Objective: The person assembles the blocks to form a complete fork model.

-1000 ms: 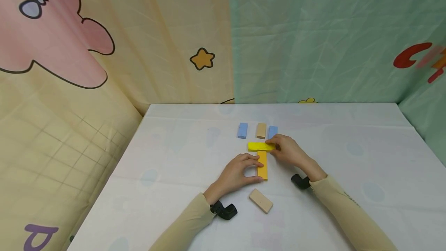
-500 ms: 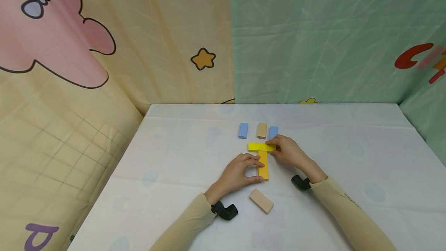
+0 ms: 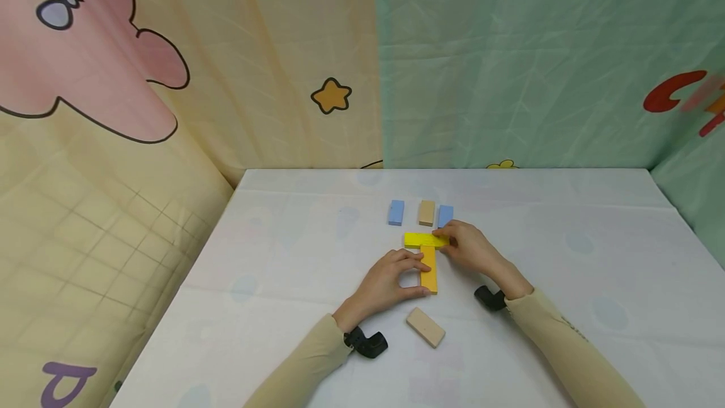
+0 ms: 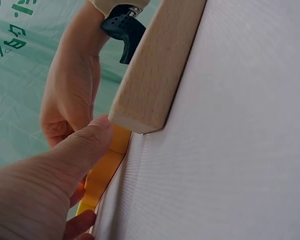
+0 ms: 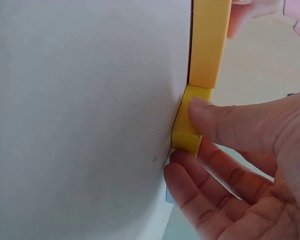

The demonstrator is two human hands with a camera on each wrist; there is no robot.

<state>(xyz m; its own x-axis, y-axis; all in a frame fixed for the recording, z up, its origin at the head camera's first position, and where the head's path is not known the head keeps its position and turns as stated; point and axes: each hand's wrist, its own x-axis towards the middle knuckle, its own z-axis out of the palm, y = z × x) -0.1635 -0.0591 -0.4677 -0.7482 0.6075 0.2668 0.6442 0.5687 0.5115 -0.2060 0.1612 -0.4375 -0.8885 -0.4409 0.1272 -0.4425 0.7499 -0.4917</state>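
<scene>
In the head view, an orange block [image 3: 429,280] lies lengthwise on the table, its far end against the middle of a crosswise yellow block [image 3: 416,240], so the two form a T. My left hand [image 3: 385,279] holds the orange block, thumb by its near end and fingers over its left side. With thumb and fingers, my right hand [image 3: 472,247] pinches the right end of the yellow block. The right wrist view shows that thumb on the side of the yellow block [image 5: 186,141], which touches the orange block [image 5: 207,45].
Behind the T stand a left blue block [image 3: 396,213], a tan block [image 3: 427,213] and a right blue block [image 3: 445,215], the last close to my right fingers. A plain wooden block [image 3: 425,327] lies nearer me. Curtains [image 3: 510,80] border the white-covered table [image 3: 294,225].
</scene>
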